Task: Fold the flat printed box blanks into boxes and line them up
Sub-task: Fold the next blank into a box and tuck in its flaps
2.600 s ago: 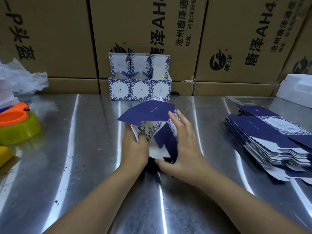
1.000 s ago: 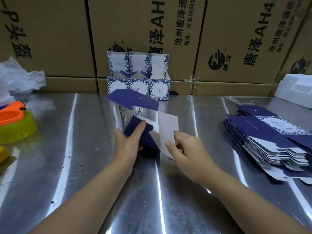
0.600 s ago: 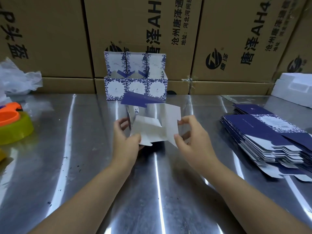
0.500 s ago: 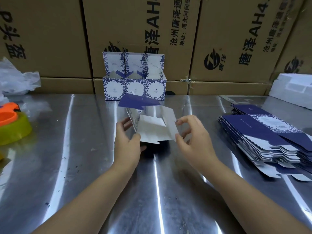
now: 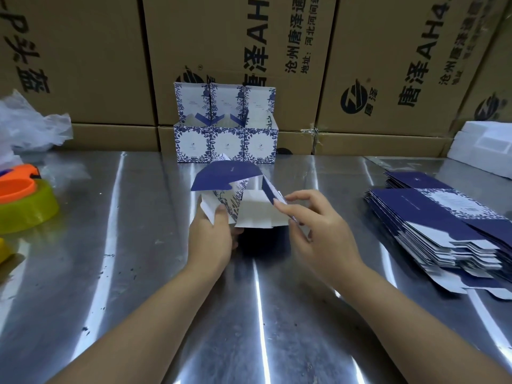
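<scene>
**Box Blank Part-Folded, Held in Both Hands**

The part-folded box blank (image 5: pixel 243 206) is held just above the metal table (image 5: pixel 133 245), in front of the person and near the centre of the view. Its navy top flap (image 5: pixel 225 177) stands raised and open. The white inner panels face the camera.

Left hand (image 5: pixel 212 239): grips the left side of the blank. The thumb lies on the printed side panel and the fingers are behind it, hidden.

Right hand (image 5: pixel 313 225): pinches the navy right-hand flap (image 5: pixel 273 191) between forefinger and thumb. The other fingers are loosely curled and hold nothing.

Three finished boxes (image 5: pixel 225 142) stand side by side, touching, at the far edge of the table against the brown cartons (image 5: pixel 221 45). Their lids are upright.

A fanned stack of flat blanks (image 5: pixel 432 220) lies on the table to the right, well apart from the hands.

A yellow bowl (image 5: pixel 30 209) sits at the left edge.
</scene>
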